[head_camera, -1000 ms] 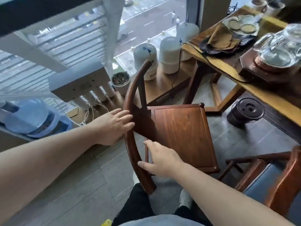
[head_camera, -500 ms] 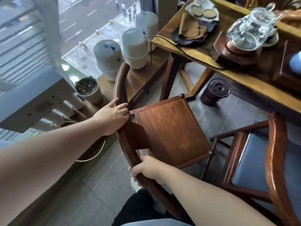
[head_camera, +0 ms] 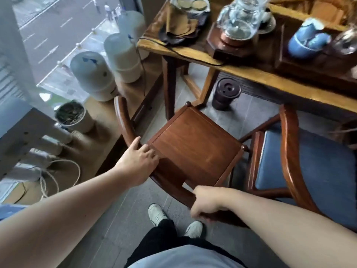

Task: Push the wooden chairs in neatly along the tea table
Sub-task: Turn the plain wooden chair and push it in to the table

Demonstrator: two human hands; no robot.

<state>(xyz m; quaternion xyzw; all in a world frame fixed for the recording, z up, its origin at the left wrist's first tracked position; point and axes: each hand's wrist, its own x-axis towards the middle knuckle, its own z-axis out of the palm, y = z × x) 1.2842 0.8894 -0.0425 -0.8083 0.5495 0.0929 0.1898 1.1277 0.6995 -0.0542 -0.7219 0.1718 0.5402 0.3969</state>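
Note:
A dark wooden chair (head_camera: 195,144) with a bare square seat and a curved back rail stands in front of me, its front corner near the tea table's leg. My left hand (head_camera: 138,160) grips the curved rail on its left side. My right hand (head_camera: 205,202) is closed around the rail's near right part. To the right a second wooden chair (head_camera: 301,171) with a blue cushion sits partly under the tea table (head_camera: 251,74), whose yellow-wood edge runs across the upper right.
On the table stand a glass kettle (head_camera: 240,18) on a dark base, a blue teapot (head_camera: 307,38), cloths and saucers. A dark round bin (head_camera: 226,95) sits on the floor under the table. White tanks (head_camera: 92,76), a potted plant (head_camera: 72,117) and cables line the window ledge at left.
The chair has turned and moved toward the table and the cushioned chair. My right hand slid along the rail to its near right part; my left hand stayed on the rail.

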